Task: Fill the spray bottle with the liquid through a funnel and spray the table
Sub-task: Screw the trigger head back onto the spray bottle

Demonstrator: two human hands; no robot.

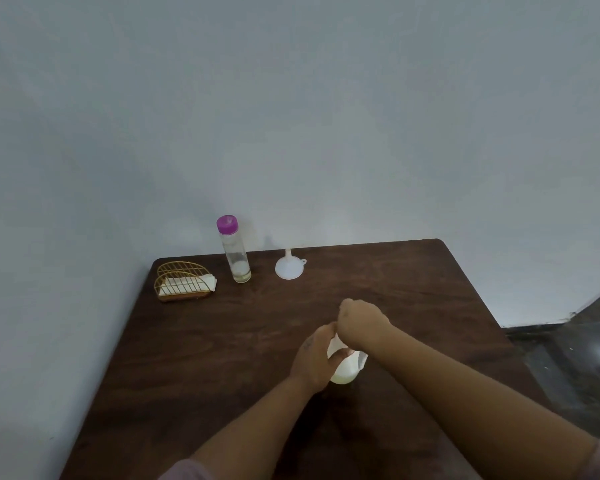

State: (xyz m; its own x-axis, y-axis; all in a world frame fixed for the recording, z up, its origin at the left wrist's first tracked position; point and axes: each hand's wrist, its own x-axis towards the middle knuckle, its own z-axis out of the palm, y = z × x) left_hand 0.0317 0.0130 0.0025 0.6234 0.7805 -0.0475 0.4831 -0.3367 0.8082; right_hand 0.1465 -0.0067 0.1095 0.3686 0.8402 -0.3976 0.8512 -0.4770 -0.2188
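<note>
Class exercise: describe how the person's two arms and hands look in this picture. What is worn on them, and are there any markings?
Both forearms are bare from wrist to near the elbow. A pale pinkish-grey sleeve edge shows at the bottom on the left arm, and a similar cuff at the right edge on the right arm. The left hand carries a small dark mark on its back, too blurred to read. The right hand shows no rings, watch or gloves.

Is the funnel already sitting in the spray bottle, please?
No, the funnel rests upside down on the table, apart from the spray bottle.

Left hand is curled around the spray bottle; right hand is closed atop it.
</note>
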